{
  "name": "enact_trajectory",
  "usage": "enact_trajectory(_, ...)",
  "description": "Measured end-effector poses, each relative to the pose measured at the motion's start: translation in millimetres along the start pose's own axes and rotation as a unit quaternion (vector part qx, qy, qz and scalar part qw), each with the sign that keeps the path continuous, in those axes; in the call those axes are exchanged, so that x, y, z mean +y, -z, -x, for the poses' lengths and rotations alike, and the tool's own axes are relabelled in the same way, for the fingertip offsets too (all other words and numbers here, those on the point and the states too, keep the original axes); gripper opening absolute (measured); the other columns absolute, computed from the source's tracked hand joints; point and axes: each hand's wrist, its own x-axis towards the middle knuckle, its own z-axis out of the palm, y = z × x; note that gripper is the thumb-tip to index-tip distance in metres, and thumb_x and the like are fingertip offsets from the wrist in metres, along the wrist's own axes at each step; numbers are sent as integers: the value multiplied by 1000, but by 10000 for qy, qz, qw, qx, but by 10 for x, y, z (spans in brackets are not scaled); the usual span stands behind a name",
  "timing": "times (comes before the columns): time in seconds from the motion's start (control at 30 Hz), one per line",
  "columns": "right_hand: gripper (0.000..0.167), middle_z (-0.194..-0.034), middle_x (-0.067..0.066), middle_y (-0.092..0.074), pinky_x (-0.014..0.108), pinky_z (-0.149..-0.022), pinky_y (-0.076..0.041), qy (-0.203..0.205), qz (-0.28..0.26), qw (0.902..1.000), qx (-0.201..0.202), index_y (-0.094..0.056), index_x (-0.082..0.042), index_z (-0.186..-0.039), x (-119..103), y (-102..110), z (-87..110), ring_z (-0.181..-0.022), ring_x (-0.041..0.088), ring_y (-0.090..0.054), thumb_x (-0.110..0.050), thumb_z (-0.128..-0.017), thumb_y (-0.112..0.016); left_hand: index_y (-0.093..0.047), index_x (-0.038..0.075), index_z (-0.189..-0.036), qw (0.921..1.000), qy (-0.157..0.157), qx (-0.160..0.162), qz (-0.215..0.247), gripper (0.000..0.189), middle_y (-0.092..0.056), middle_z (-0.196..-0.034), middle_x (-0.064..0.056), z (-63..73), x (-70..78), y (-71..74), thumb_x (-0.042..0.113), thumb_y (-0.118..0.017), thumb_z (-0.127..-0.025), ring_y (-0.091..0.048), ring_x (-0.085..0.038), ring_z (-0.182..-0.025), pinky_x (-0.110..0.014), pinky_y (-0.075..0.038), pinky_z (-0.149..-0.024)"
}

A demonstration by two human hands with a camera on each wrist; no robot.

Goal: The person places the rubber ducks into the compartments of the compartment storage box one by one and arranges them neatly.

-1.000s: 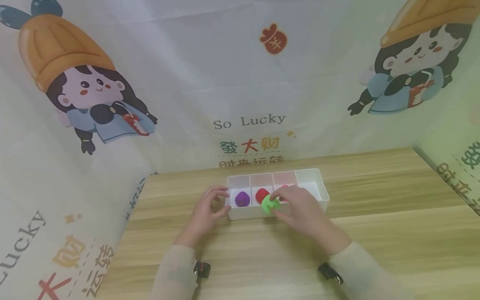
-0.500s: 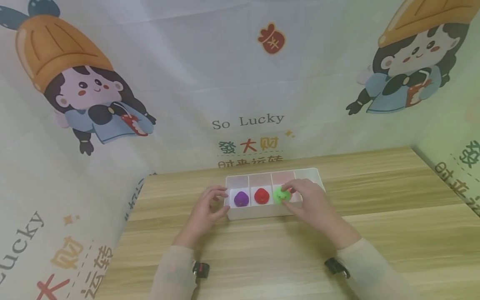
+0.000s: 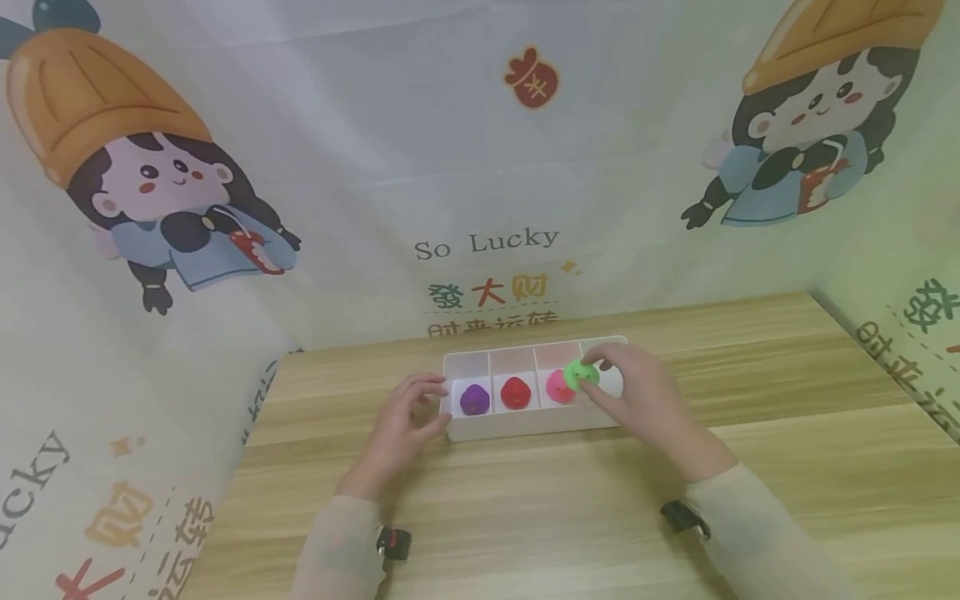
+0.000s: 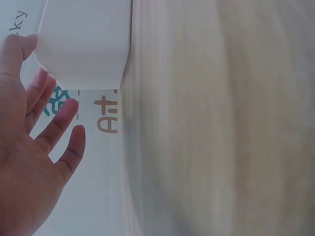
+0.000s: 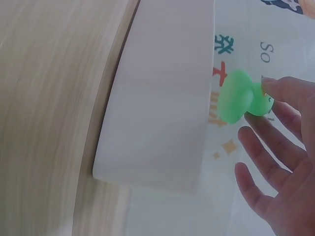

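A white box [image 3: 525,423] with a row of compartments sits on the table. My right hand [image 3: 637,387] pinches a small green rubber duck [image 3: 581,377] between thumb and fingers. That duck is held above the box, overlapping the pink duck [image 3: 558,387] in the head view. In the right wrist view its rounded body [image 5: 235,97] shows above the box's rim. My left hand [image 3: 408,417] rests at the box's left end, its thumb and fingertips right at the rim and corners, other fingers spread. A purple duck [image 3: 474,400] and a red duck [image 3: 515,393] lie in separate compartments.
The wood-grain table [image 3: 525,517] spreads out in front of the box. Behind and at both sides hangs a pale printed cloth [image 3: 375,167] with cartoon figures and lettering. Each wrist carries a black strap [image 3: 393,543] over the sleeve.
My right hand has carried the green duck rightward, from in front of the red one to the right part of the box. The left hand stays at the box's end.
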Motion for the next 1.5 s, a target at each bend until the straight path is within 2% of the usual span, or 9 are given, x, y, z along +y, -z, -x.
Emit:
enact_trajectory(0.43, 29, -96, -5, -58, 33, -74, -44, -428, -44, 9989, -194, -57, -16, -100, 161, 24, 10, -85, 16, -52, -24, -76, -69, -54, 12, -104, 9999, 94, -72, 9, 32, -43, -125, 4, 5, -4, 15, 20, -69, -77, -48, -26, -98, -42, -42, -82)
enact_trajectory(0.73, 27, -97, -1, -58, 36, -75, -44, -554, -8, 9981, -281, -58, -13, -100, 232, 54, 29, -87, 20, -53, -20, -76, -69, -55, 12, -104, 9999, -91, -19, -40, 32, -45, -123, 2, 4, -33, -7, 19, -69, -76, -48, -26, -96, -41, -42, -80)
enact_trajectory(0.97, 28, -97, 1, -60, 40, -78, -44, -831, 212, 9947, -566, -59, -13, -100, 269, 59, 27, -91, 22, -53, -20, -75, -70, -55, 12, -104, 10000, -40, -19, -21, 32, -44, -123, 0, 4, 7, 3, 17, -69, -76, -48, -25, -96, -41, -42, -81)
enact_trajectory(1.23, 30, -100, 3, -61, 45, -81, -42, -844, 548, 9906, -927, -61, -13, -102, 353, 30, 16, -95, 26, -53, -21, -75, -70, -55, 10, -103, 10000, -56, -25, -11, 31, -45, -123, -1, 3, 27, 9, 18, -69, -76, -48, -24, -96, -41, -43, -80)
enact_trajectory(1.5, 27, -97, 0, -62, 44, -83, -40, -779, 599, 9863, -1323, -63, -14, -98, 424, -21, -39, -93, 25, -54, -23, -74, -71, -55, 10, -104, 10000, 27, -29, -21, 31, -44, -123, 1, 12, 56, 19, 18, -69, -77, -48, -23, -96, -41, -43, -81)
